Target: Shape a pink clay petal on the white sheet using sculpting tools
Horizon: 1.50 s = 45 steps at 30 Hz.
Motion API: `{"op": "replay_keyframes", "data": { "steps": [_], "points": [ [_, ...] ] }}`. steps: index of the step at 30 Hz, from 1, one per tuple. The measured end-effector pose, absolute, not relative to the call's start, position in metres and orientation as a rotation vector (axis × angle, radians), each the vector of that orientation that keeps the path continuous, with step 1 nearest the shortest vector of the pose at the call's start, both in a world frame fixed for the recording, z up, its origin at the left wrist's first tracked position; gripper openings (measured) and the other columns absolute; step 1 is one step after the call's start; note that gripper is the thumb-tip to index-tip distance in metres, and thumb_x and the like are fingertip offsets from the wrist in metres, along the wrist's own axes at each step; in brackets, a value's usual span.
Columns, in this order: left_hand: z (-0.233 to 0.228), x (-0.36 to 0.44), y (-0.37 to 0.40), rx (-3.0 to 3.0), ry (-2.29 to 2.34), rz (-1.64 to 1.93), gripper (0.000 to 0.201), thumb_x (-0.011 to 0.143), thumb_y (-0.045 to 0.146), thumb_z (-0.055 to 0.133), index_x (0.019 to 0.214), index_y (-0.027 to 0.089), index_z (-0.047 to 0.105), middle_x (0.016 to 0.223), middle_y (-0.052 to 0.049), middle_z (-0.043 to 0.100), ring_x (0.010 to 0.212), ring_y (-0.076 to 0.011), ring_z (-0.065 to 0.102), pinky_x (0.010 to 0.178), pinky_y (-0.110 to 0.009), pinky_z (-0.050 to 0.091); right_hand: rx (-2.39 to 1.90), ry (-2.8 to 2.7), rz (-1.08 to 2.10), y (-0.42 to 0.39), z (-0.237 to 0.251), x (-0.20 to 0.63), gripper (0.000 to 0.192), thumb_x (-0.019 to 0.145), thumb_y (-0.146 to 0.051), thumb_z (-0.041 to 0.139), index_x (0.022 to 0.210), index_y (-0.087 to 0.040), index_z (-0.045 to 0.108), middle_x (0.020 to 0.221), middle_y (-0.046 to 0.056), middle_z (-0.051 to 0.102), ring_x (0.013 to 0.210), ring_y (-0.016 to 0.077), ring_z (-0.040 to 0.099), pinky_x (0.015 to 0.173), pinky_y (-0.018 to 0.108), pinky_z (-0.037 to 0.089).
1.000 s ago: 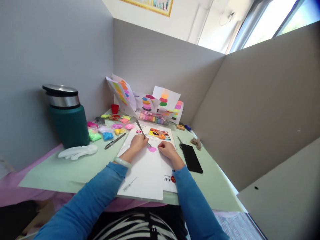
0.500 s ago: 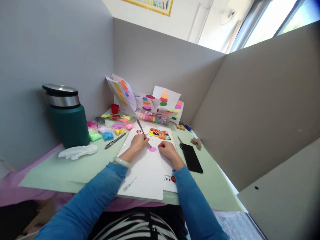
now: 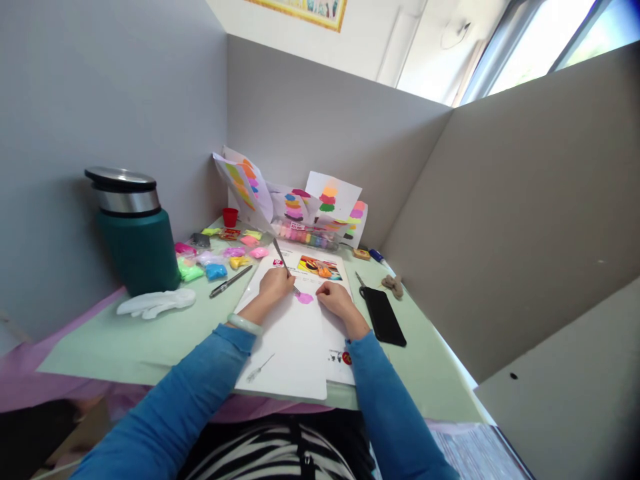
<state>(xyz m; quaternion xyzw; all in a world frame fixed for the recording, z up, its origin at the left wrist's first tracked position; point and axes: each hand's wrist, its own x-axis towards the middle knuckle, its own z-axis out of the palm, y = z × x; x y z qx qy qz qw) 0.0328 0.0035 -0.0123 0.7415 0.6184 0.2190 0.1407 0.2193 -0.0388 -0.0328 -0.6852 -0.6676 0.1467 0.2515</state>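
Note:
My left hand (image 3: pixel 277 285) is closed around a slim metal tool (image 3: pixel 281 258), whose upper end points up and left. The tool's lower tip meets the left edge of a flat pink patch of soft clay (image 3: pixel 305 298) on a white sheet of paper (image 3: pixel 287 340). My right hand (image 3: pixel 336 299) rests just right of the patch, fingers curled and thumb against forefinger. Whatever is in that pinch, if anything, is hidden. A small grey broom-like drawing (image 3: pixel 260 369) marks the sheet's lower part. Under it lies a printed booklet with a colour picture (image 3: pixel 320 267).
Left stand a green flask (image 3: pixel 137 247), a white glove (image 3: pixel 156 303), a pen (image 3: pixel 231 282) and several clay packets (image 3: pixel 216 271). A black phone (image 3: pixel 383 316) and a brown lump (image 3: pixel 393 286) lie right. Colour-swatch sheets (image 3: pixel 333 195) lean at the back, behind marker-like tubes (image 3: pixel 306 236). Grey partitions (image 3: pixel 330 127) enclose the table.
My left hand has shifted slightly left with the metal tool, and its tip has slid toward the pink patch's left edge. My right hand stays in place.

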Motion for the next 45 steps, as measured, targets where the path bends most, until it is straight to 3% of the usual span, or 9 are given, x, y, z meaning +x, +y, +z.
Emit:
{"op": "replay_keyframes", "data": {
  "steps": [9, 17, 25, 33, 40, 45],
  "points": [
    [-0.0211, 0.0408, 0.0054, 2.237, 1.43, 0.729, 0.026, 0.081, 0.031, 0.051, 0.082, 0.015, 0.073, 0.087, -0.009, 0.073, 0.083, -0.0195, 0.065, 0.071, -0.024, 0.043, -1.859, -1.821, 0.394, -0.0395, -0.0331, 0.2199, 0.015, 0.071, -0.016, 0.054, 0.078, -0.021, 0.067, 0.084, 0.001, 0.069, 0.076, 0.0155, 0.059, 0.066, 0.023, 0.04],
    [-0.0172, 0.0344, 0.0078, 2.18, 1.715, 0.644, 0.029, 0.082, 0.033, 0.05, 0.084, 0.015, 0.073, 0.091, -0.013, 0.072, 0.087, -0.0225, 0.065, 0.073, -0.027, 0.044, -1.848, -1.828, 0.386, -0.0388, -0.0342, 0.2204, 0.015, 0.07, -0.016, 0.053, 0.077, -0.02, 0.066, 0.083, 0.002, 0.069, 0.076, 0.0154, 0.059, 0.066, 0.023, 0.04],
    [-0.0209, 0.0388, 0.0058, 2.264, 1.483, 0.705, 0.027, 0.082, 0.031, 0.05, 0.079, 0.016, 0.072, 0.085, -0.009, 0.073, 0.082, -0.0201, 0.065, 0.071, -0.025, 0.044, -1.853, -1.838, 0.386, -0.04, -0.0328, 0.2197, 0.015, 0.07, -0.016, 0.053, 0.077, -0.02, 0.066, 0.084, 0.001, 0.069, 0.077, 0.0154, 0.059, 0.066, 0.023, 0.039],
    [-0.0173, 0.0329, 0.0073, 2.195, 1.731, 0.625, 0.03, 0.082, 0.033, 0.048, 0.086, 0.014, 0.072, 0.092, -0.014, 0.072, 0.088, -0.0226, 0.065, 0.073, -0.027, 0.045, -1.853, -1.834, 0.388, -0.0392, -0.0337, 0.2203, 0.015, 0.071, -0.015, 0.053, 0.078, -0.02, 0.066, 0.084, 0.002, 0.069, 0.076, 0.0149, 0.059, 0.066, 0.023, 0.039],
    [-0.019, 0.0352, 0.005, 2.284, 1.503, 0.668, 0.028, 0.082, 0.031, 0.049, 0.082, 0.016, 0.072, 0.088, -0.01, 0.073, 0.085, -0.0206, 0.065, 0.073, -0.025, 0.045, -1.855, -1.84, 0.377, -0.04, -0.0333, 0.2198, 0.015, 0.071, -0.016, 0.054, 0.078, -0.02, 0.066, 0.084, 0.002, 0.069, 0.077, 0.0149, 0.058, 0.067, 0.023, 0.039],
    [-0.0181, 0.0325, 0.0076, 2.234, 1.674, 0.636, 0.03, 0.082, 0.033, 0.049, 0.083, 0.015, 0.072, 0.09, -0.013, 0.072, 0.087, -0.0228, 0.065, 0.074, -0.027, 0.045, -1.853, -1.839, 0.375, -0.0402, -0.0337, 0.2201, 0.016, 0.071, -0.016, 0.053, 0.079, -0.02, 0.066, 0.083, 0.002, 0.069, 0.076, 0.015, 0.058, 0.066, 0.023, 0.039]
  ]
}}
